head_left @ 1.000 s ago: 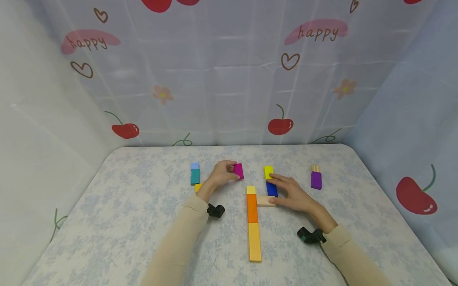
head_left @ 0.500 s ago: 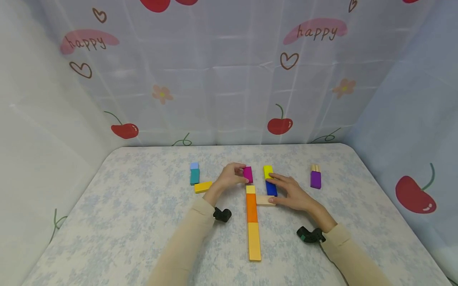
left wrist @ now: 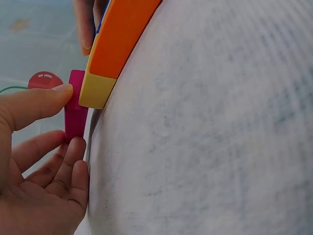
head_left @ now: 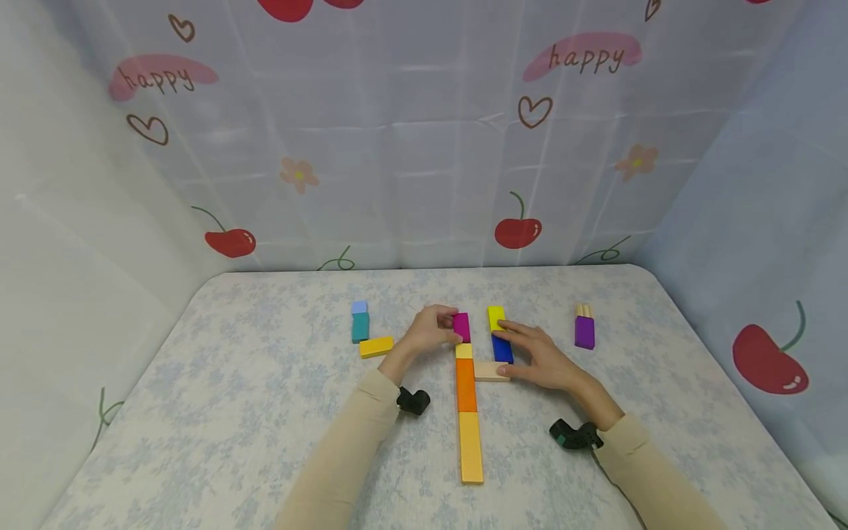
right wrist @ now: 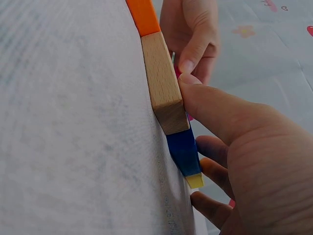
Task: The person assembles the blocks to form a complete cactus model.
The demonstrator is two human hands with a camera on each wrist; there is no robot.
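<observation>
My left hand (head_left: 427, 329) pinches a magenta block (head_left: 462, 327) by thumb and fingers. That block lies at the far end of a row made of a small pale yellow block (head_left: 464, 350), an orange block (head_left: 467, 386) and a long light-orange block (head_left: 471, 449). From the row's right side a plain wood block (head_left: 486, 371) sticks out. My right hand (head_left: 539, 361) touches this wood block with the thumb, its other fingers stretched towards a blue block (head_left: 503, 350) and a bright yellow block (head_left: 496, 318) beyond it. In the left wrist view, the magenta block (left wrist: 76, 115) appears against the pale yellow one.
Left of the left hand lie a golden-yellow block (head_left: 376, 347), a teal block (head_left: 360, 327) and a light blue block (head_left: 359, 307). Far right, a purple block (head_left: 584, 333) sits before several pale sticks (head_left: 583, 311). A patterned curtain (head_left: 411, 177) stands behind the table.
My left hand has moved right and slightly nearer with the magenta block, bringing it to the end of the row. The golden-yellow block came into full view. My right hand stayed put.
</observation>
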